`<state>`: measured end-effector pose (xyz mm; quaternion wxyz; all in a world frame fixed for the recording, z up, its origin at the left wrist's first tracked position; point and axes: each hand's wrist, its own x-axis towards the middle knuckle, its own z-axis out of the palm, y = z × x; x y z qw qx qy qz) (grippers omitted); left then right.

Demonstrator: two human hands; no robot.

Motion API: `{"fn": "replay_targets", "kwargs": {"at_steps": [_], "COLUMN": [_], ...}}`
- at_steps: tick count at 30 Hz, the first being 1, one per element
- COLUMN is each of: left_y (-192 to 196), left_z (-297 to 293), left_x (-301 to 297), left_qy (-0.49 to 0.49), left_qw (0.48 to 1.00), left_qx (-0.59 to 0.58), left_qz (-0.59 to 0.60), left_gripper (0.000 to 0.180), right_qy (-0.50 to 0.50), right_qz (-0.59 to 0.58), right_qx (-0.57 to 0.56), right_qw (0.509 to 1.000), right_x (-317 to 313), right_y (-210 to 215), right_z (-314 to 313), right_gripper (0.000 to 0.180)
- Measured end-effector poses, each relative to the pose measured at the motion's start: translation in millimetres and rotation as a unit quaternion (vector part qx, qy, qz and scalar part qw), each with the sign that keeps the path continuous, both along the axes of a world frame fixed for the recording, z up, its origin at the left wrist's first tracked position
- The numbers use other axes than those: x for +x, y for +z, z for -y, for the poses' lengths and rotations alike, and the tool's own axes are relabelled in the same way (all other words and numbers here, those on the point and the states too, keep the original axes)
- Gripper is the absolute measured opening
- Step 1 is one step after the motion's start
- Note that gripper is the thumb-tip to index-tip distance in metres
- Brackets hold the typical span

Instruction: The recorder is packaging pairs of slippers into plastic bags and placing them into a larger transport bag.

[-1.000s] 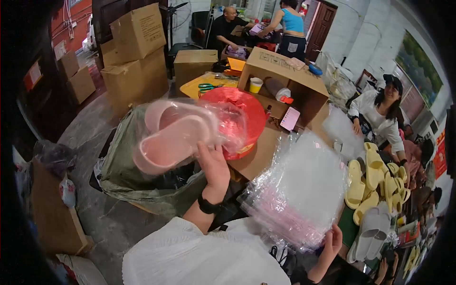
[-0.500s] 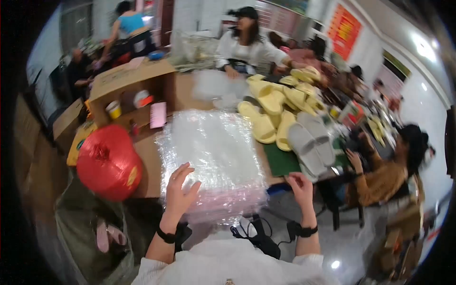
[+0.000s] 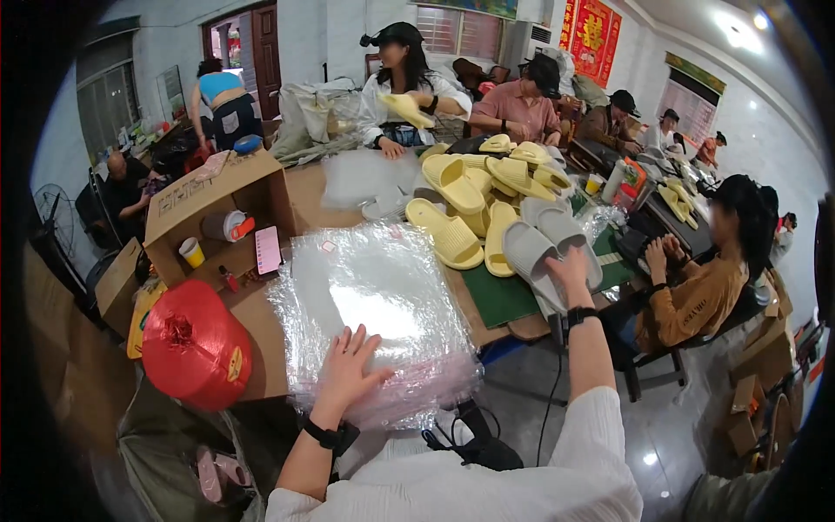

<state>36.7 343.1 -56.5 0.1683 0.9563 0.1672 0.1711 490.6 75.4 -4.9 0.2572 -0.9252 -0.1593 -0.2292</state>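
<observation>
My left hand (image 3: 350, 370) lies on a stack of clear plastic bags (image 3: 391, 296), fingers spread and nothing held. The stack is shiny, with pinkish layered edges toward me. My right hand (image 3: 571, 271) reaches forward to a pair of grey slippers (image 3: 527, 252) on the right side of the table. Its thumb and fingers close over the adjoining sides of the two slippers; the fingertips are partly hidden. Beyond and left of the grey pair lies a heap of yellow slippers (image 3: 454, 184). A green mat (image 3: 496, 296) shows beneath them.
A cardboard box (image 3: 217, 187) on its side holds cups and a pink card. A red shiny bag (image 3: 196, 344) sits at the table's left edge. Opposite, a person holds a yellow slipper (image 3: 405, 109). Another person (image 3: 696, 287) sits at right. Cables (image 3: 470, 435) hang near my lap.
My right hand has moved forward from the table edge onto the grey slippers. My left hand has lowered flat onto the bags. The person opposite now holds up a yellow slipper.
</observation>
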Motion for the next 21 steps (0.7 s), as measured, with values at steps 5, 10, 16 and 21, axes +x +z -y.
{"fn": "replay_targets", "kwargs": {"at_steps": [5, 10, 16, 21], "left_y": [3, -3, -5, -13], "left_z": [3, 5, 2, -3], "left_x": [-4, -9, -4, -1], "left_qy": [0.004, 0.014, -0.008, -0.001], "left_qw": [1.000, 1.000, 0.999, 1.000], "left_qx": [0.000, 0.019, 0.045, 0.002], "left_qz": [-0.028, -0.020, 0.011, 0.019], "left_gripper": [0.073, 0.074, 0.073, 0.073], "right_qy": [0.054, 0.161, 0.323, 0.357], "right_qz": [-0.179, -0.234, -0.046, -0.202], "right_qx": [0.123, 0.426, 0.445, 0.485], "right_qw": [0.975, 0.859, 0.834, 0.772], "right_x": [61, 59, 27, -124], "right_y": [-17, -30, 35, 120], "right_z": [-27, -30, -23, -74], "right_gripper": [0.047, 0.048, 0.038, 0.034]}}
